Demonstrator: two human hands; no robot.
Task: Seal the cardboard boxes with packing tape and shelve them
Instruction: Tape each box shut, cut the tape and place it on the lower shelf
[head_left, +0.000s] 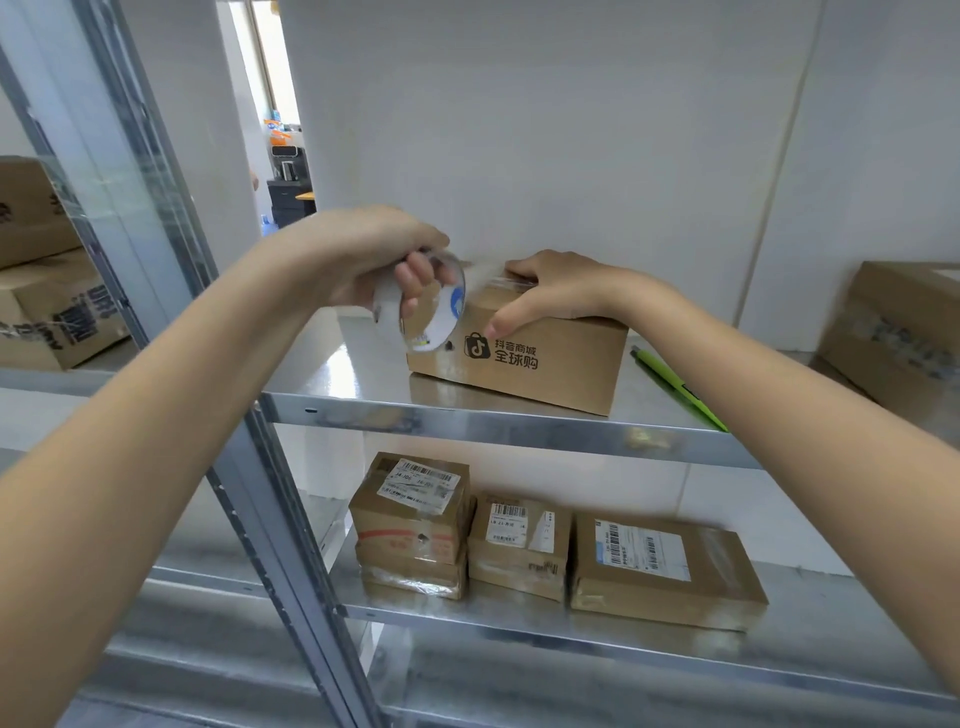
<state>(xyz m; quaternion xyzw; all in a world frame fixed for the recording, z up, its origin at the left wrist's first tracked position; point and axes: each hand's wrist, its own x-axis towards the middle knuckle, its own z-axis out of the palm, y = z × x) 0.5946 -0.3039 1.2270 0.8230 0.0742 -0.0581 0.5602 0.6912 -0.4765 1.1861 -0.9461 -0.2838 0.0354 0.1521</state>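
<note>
A brown cardboard box (550, 364) with a black printed logo sits on the upper metal shelf (467, 421). My left hand (363, 260) grips a roll of clear packing tape (431, 312) at the box's left end, fingers through its core. A strip of tape stretches from the roll onto the box top. My right hand (550, 291) lies flat on the box top, thumb down over the front face, pressing on the tape.
A green pen (675, 387) lies on the upper shelf right of the box. Another box (904, 332) stands at the far right. Three labelled parcels (519, 540) sit on the lower shelf (831, 649). A shelf post (270, 493) runs down the left, with stacked cartons (47, 291) beyond.
</note>
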